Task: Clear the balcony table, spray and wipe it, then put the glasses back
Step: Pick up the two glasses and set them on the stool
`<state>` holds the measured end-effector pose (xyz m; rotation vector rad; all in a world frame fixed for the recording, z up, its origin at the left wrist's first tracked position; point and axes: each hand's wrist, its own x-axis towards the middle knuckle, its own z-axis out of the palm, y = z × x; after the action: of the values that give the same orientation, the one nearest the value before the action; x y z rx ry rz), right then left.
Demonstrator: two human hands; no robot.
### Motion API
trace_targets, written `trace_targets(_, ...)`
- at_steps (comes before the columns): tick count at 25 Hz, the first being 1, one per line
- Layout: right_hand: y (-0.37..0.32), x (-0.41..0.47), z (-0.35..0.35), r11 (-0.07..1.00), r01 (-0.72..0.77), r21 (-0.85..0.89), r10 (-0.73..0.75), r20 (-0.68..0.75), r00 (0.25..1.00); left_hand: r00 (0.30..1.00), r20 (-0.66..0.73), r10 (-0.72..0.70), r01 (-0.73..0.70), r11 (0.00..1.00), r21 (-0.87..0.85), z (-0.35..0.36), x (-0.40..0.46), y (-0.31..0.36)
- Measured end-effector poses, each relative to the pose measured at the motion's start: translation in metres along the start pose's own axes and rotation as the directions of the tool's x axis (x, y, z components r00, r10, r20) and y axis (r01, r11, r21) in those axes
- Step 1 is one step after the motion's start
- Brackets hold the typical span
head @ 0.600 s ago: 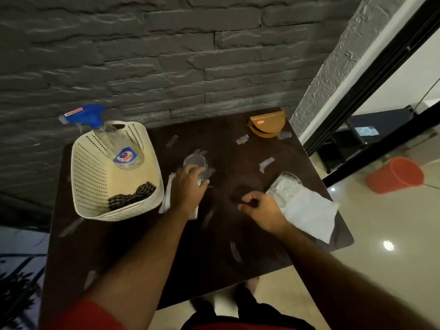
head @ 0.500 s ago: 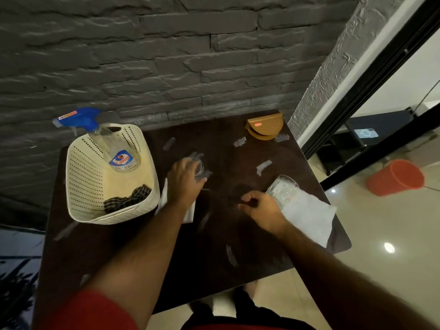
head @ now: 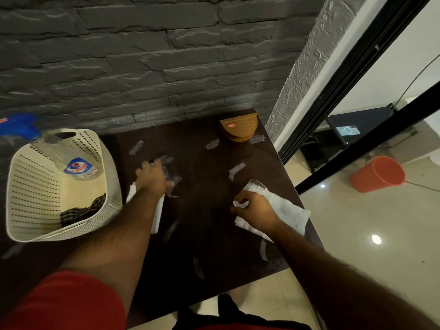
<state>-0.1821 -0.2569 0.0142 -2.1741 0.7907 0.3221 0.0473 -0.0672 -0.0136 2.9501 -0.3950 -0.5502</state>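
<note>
- The clearing step is looking under way: the left hand (head: pixel 152 177) is curling round a clear drinking glass (head: pixel 170 172) on the dark brown table (head: pixel 202 234), over a white paper napkin (head: pixel 156 215).
- The right hand (head: pixel 254 209) is pinching the edge of a second white napkin (head: pixel 285 213), touching another clear glass (head: pixel 256 186) near the table's right edge.
- The cream perforated plastic basket (head: pixel 28 186) is holding the blue-triggered spray bottle (head: pixel 71 160) and a dark checked cloth (head: pixel 83 211).
- Next, I judge, both glasses and napkins are needing lifting clear before spraying.

The left hand (head: pixel 152 177) grips a glass (head: pixel 170 173) mid-bench. The right hand (head: pixel 256 209) pinches a white tissue (head: pixel 288 214) near the bench's (head: pixel 202 234) right edge, beside another glass (head: pixel 256 186).
</note>
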Motion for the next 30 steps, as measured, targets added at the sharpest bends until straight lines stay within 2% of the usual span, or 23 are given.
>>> trace_targets(4, 0.008, 0.002, -0.012, 0.999, 0.004, 0.036, -0.003, -0.024, 1.000, 1.000, -0.013, -0.015, 0.014, 0.999, -0.040, 0.001, 0.002, -0.003)
trace_targets(7, 0.010, 0.004, -0.017, 0.996, 0.091, 0.002, -0.090, -0.050, 0.995, 0.998, -0.053, -0.028, 0.021, 0.991, -0.131, 0.002, -0.004, -0.009)
trace_targets(9, 0.011, 0.007, -0.015, 0.993, 0.116, -0.023, -0.117, -0.049, 0.992, 0.991, -0.123, -0.047, 0.018, 0.974, -0.228, 0.003, -0.008, -0.016)
trace_targets(11, 0.007, 0.009, -0.012, 0.993, 0.115, -0.025, -0.116, -0.034, 0.993, 0.972, -0.195, -0.128, 0.031, 0.900, -0.435, 0.004, -0.013, -0.021)
trace_targets(12, 0.002, 0.010, -0.009, 0.993, 0.116, -0.014, -0.116, -0.023, 0.993, 0.962, -0.187, -0.199, 0.046, 0.794, -0.606, 0.003, -0.017, -0.021)
trace_targets(13, -0.003, 0.010, -0.007, 0.994, 0.112, 0.008, -0.112, -0.013, 0.994, 0.956, -0.122, -0.267, 0.070, 0.611, -0.788, 0.002, -0.022, -0.019)
trace_targets(14, -0.010, 0.010, -0.004, 0.994, 0.101, 0.053, -0.101, 0.005, 0.995, 0.953, -0.015, -0.301, 0.102, 0.367, -0.925, -0.001, -0.029, -0.015)
trace_targets(15, -0.021, 0.010, 0.000, 0.988, 0.074, 0.134, -0.080, 0.039, 0.996, 0.953, 0.113, -0.281, 0.157, 0.140, -0.978, -0.003, -0.037, -0.010)
trace_targets(16, -0.033, 0.010, 0.003, 0.969, 0.028, 0.247, -0.051, 0.085, 0.995, 0.950, 0.225, -0.216, 0.224, -0.030, -0.974, -0.005, -0.046, -0.005)
trace_targets(17, -0.048, 0.010, 0.007, 0.932, -0.033, 0.360, -0.020, 0.143, 0.990, 0.944, 0.304, -0.127, 0.287, -0.141, -0.948, -0.004, -0.056, 0.000)
trace_targets(19, -0.074, 0.010, 0.015, 0.855, -0.138, 0.500, 0.012, 0.248, 0.969, 0.925, 0.377, 0.044, 0.376, -0.242, -0.895, 0.004, -0.075, 0.009)
trace_targets(20, -0.085, 0.010, 0.019, 0.828, -0.152, 0.539, 0.002, 0.270, 0.963, 0.916, 0.382, 0.122, 0.401, -0.248, -0.882, 0.009, -0.085, 0.013)
trace_targets(23, -0.101, 0.007, 0.022, 0.774, -0.093, 0.626, -0.033, 0.186, 0.982, 0.899, 0.350, 0.262, 0.394, -0.139, -0.908, 0.026, -0.102, 0.009)
trace_targets(26, -0.098, 0.011, 0.016, 0.843, 0.019, 0.538, -0.123, 0.158, 0.980, 0.886, 0.256, 0.387, 0.262, 0.038, -0.964, 0.026, -0.102, 0.000)
trace_targets(28, -0.098, 0.012, 0.012, 0.903, 0.095, 0.420, -0.189, 0.189, 0.964, 0.876, 0.252, 0.411, 0.222, 0.119, -0.968, 0.023, -0.095, -0.002)
trace_targets(30, -0.098, 0.012, 0.010, 0.922, 0.134, 0.364, -0.232, 0.241, 0.942, 0.901, 0.268, 0.341, 0.229, 0.151, -0.962, 0.023, -0.090, 0.001)
